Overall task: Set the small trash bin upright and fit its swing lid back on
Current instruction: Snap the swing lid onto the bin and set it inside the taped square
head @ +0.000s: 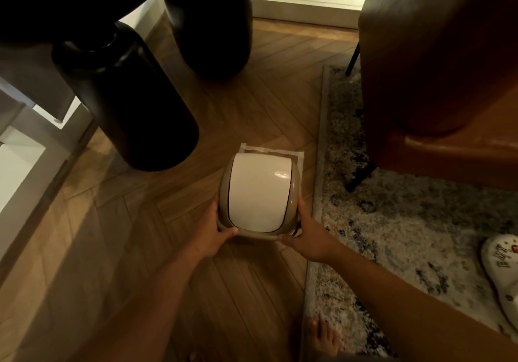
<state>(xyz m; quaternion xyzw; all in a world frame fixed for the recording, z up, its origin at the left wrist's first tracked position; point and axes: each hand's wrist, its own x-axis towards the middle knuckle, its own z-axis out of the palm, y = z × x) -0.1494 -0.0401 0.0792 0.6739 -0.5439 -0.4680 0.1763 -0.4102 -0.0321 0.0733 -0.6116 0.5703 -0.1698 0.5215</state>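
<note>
**Both hands on the lid rim, bin upright on the floor**

The bin stands upright on the wood floor, seen from above, so I mostly see its top. The lid sits on it: a pale swing flap inside a beige frame, level as far as I can tell. Whether the frame is fully seated I cannot tell from here.

My left hand grips the near left corner of the frame, thumb lying along the front edge and fingers wrapped round the side. My right hand grips the near right corner the same way, thumb tip on the front rim and fingers up along the right side. Both hands are closed on the lid frame, not on the flap.

Behind the bin a rectangle of pale tape marks the floor, and the bin's far edge overlaps it.

Just right of the bin lies the edge of a speckled rug. A brown chair stands on the rug, farther back. Two big dark vases stand to the left and behind, apart from the bin. A white shoe rests on the rug at far right. My bare foot shows at the bottom, by the rug's edge
</note>
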